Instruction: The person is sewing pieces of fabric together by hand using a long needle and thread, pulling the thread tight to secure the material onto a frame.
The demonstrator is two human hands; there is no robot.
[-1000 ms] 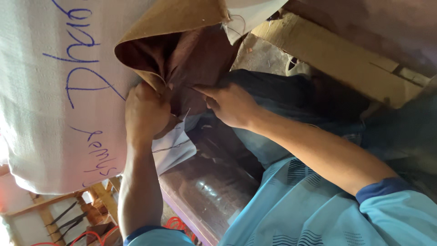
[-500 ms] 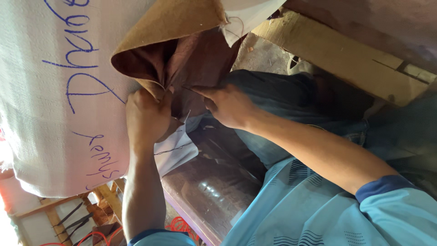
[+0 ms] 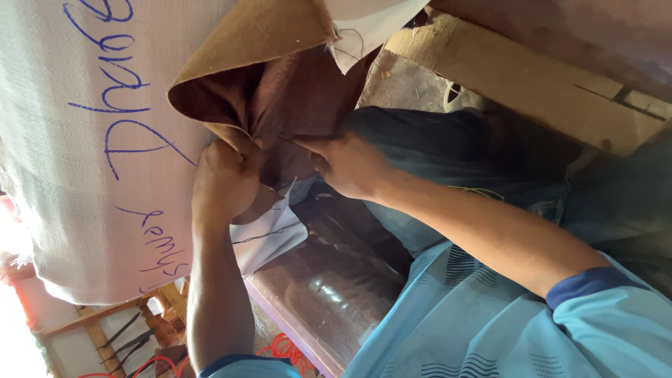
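A brown fabric piece (image 3: 280,91), with a tan underside folded over at the top, hangs against a white woven sack (image 3: 77,196). My left hand (image 3: 225,183) comes up from below and pinches the brown fabric's lower edge beside the sack. From the right, my right hand (image 3: 350,164) grips the same fold with its fingertips. The two hands sit close together with a thin dark thread (image 3: 294,136) between them. A white cloth flap (image 3: 269,234) hangs just under my left hand.
The sack bears blue handwriting. A dark glossy wooden bench (image 3: 329,294) lies below the hands, and a pale wooden beam (image 3: 532,77) runs along the top right. Dark trousers (image 3: 434,140) sit behind my right hand. A wooden frame and red cords (image 3: 133,336) show at the bottom left.
My left hand has risen and closed in on the brown fold, and my right hand has moved towards it. The white flap under the left hand shows more.
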